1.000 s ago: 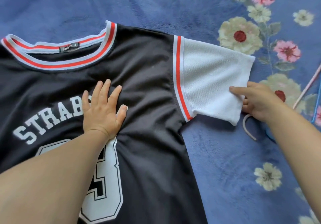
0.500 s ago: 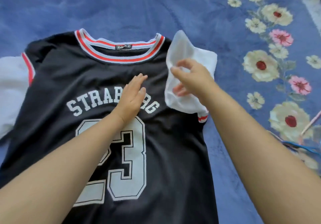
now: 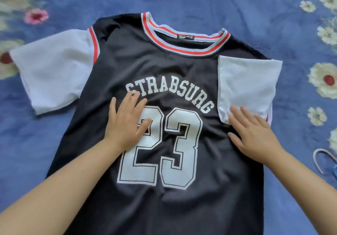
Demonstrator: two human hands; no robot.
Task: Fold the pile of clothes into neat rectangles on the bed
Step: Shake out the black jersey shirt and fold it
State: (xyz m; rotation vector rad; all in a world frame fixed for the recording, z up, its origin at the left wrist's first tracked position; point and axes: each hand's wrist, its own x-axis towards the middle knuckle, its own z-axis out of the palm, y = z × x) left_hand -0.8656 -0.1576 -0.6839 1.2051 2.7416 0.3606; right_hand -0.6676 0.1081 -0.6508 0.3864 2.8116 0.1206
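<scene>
Jersey (image 3: 182, 207) hem cut off below; left hand (image 3: 125, 123), right hand (image 3: 255, 136) flat, holding nothing

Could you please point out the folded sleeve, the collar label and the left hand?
folded sleeve (image 3: 246, 83): head view, middle of the white cloth.
collar label (image 3: 185, 37): head view, centre of the black tag.
left hand (image 3: 125, 125): head view, back of the hand.

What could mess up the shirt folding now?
The right sleeve is folded in, but only the right hand's fingertips rest on its lower edge, so it might flop open once the hand lifts. The shirt shows wrinkles below the 23, which may get creased in. The left sleeve lies spread out, so the rectangle may end up lopsided.
</scene>
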